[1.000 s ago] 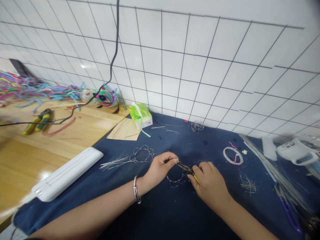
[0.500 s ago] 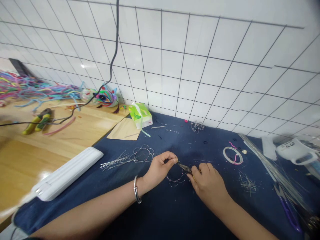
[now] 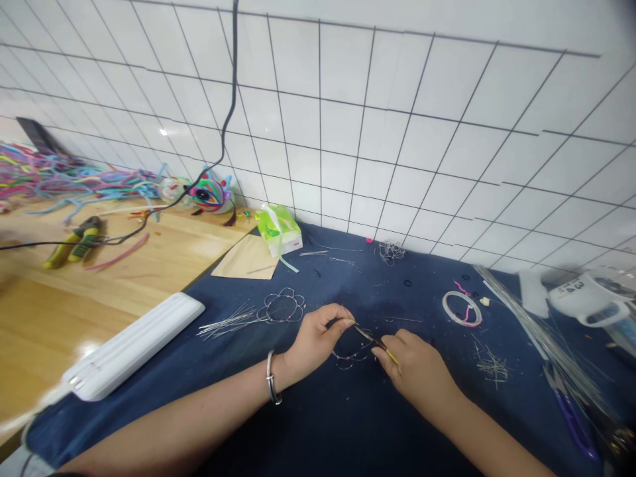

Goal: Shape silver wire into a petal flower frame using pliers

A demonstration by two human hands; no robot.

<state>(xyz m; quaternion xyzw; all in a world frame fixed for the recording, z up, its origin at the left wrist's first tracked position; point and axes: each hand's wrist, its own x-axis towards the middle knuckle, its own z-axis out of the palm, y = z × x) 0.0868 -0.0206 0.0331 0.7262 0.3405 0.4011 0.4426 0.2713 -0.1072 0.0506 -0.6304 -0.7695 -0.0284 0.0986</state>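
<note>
Wire being worked with pliers at left fingertips

Left hand [image 3: 320, 334]: thumb and index pinched together right at the plier tips; what sits in the pinch is too fine to tell. Right hand [image 3: 415, 364]: fingers wrapped round the pliers [image 3: 373, 338], nose pointing left and far. Beaded wire ring [image 3: 342, 358] between the hands, just near of the pliers; can't tell if it hangs or rests on the blue cloth [image 3: 318, 424]. Step, best guess: gripping or bending a wire end. Next move calls for firm left pinch, small right-wrist turn, ring undistorted.
</note>
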